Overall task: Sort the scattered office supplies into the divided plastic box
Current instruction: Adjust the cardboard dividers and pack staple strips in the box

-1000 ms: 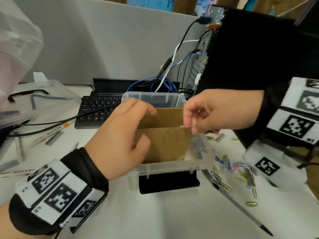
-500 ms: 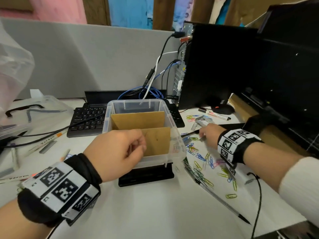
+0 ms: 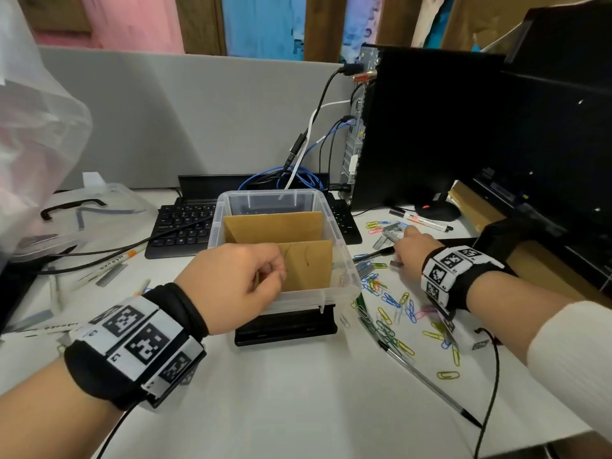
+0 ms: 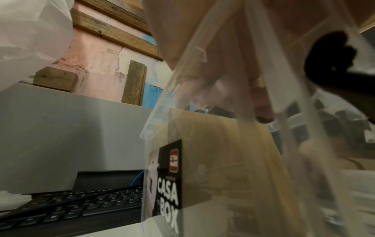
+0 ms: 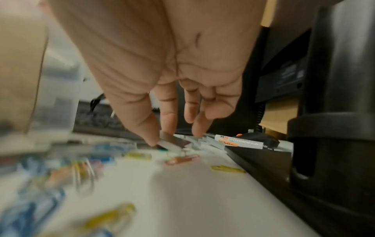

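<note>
Fingers [image 5: 168, 115] of the right hand [image 3: 410, 253] were pinched on a staple strip [image 5: 172, 141] — clips [image 3: 390, 301] lay beneath; the left hand [image 3: 231, 286] was curled at the box [image 3: 347, 260] rim, grip unclear.

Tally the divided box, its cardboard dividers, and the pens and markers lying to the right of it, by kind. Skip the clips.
Divided plastic box: 1
Cardboard dividers: 2
Pens: 2
Marker: 1
Total: 6

Black wristbands [image 3: 139, 339] bearing white square-coded marker tiles wrap both wrists, thin black cables [image 3: 493, 385] trailing; a cream sleeve [image 3: 573, 352] covers the right forearm.
</note>
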The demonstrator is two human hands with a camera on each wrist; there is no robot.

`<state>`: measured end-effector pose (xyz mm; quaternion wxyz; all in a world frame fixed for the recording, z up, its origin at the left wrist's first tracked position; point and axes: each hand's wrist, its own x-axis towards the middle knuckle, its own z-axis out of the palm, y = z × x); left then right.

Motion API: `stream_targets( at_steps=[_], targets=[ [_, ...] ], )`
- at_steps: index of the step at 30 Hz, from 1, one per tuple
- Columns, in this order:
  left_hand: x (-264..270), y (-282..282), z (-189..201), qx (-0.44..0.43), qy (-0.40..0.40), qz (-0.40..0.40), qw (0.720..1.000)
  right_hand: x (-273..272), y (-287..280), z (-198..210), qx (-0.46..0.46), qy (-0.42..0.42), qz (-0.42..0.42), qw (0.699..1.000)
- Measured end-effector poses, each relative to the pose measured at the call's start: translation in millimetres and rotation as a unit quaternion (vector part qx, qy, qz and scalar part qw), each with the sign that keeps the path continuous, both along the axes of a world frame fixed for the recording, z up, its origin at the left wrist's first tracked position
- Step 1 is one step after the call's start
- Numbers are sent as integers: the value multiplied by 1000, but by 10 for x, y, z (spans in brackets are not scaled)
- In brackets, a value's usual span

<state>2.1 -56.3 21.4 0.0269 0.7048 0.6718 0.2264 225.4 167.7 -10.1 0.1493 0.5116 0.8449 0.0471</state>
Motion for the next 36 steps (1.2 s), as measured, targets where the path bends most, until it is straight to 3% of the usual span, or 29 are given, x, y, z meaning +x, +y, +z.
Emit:
stream_targets(
  at_steps=[6, 10, 14, 18, 24, 32, 34, 36],
  targets=[
    [3, -4, 2, 7, -4, -8, 1000, 198, -88, 298, -70, 114, -75, 988],
    [19, -12, 17, 4, 1, -2, 1000, 384, -191, 229, -141, 156, -110, 971],
    [24, -7, 34, -5, 13, 5, 1000, 494, -273, 141, -104, 43, -65, 991],
    [36, -4, 43, -10, 21, 11, 1000, 485, -474, 134, -110, -101, -51, 987],
    [49, -7, 50, -13, 19, 21, 1000, 441, -561, -10, -99, -154, -56, 982],
    [56, -12, 67, -14, 31, 23, 999, 401, -531, 52, -97, -116, -69, 986],
    [51, -11, 64, -15, 32, 23, 999, 406, -467, 148, -77, -48, -66, 994],
    [48, -10, 67, -15, 30, 24, 999, 410, -420, 333, -74, 102, -71, 989]
  ],
)
